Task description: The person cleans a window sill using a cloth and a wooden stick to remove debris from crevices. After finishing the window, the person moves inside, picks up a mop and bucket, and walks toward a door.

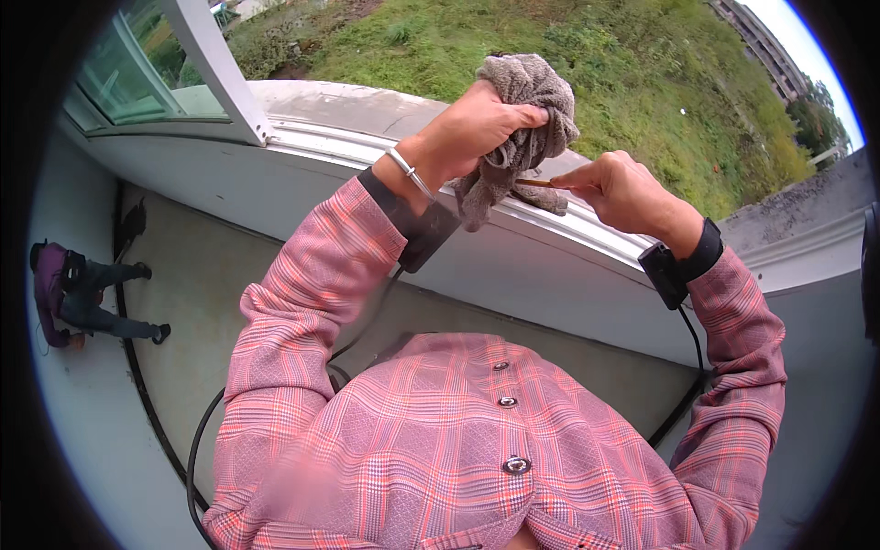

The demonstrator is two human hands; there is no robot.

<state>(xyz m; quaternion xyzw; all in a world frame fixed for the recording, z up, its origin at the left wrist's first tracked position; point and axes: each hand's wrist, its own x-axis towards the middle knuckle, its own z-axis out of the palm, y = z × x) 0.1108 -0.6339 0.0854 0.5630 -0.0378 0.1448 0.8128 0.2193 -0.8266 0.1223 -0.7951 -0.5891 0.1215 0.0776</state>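
Observation:
My left hand (485,127) grips a bunched grey-brown terry cloth (533,103) above the window sill, its loose folds hanging towards the white window track (330,146). To the right, my right hand (612,189) pinches a thin brown stick (535,183) between thumb and fingers. The stick points left, and its far end meets or passes behind the lower folds of the cloth; its tip is hidden. Black devices with cables are strapped near both wrists.
A sliding window sash (213,69) stands at the upper left. Outside lies a concrete ledge (371,113) above grass. Another person (75,292) bends by the wall at the far left. A black cable (199,440) runs beside my left side.

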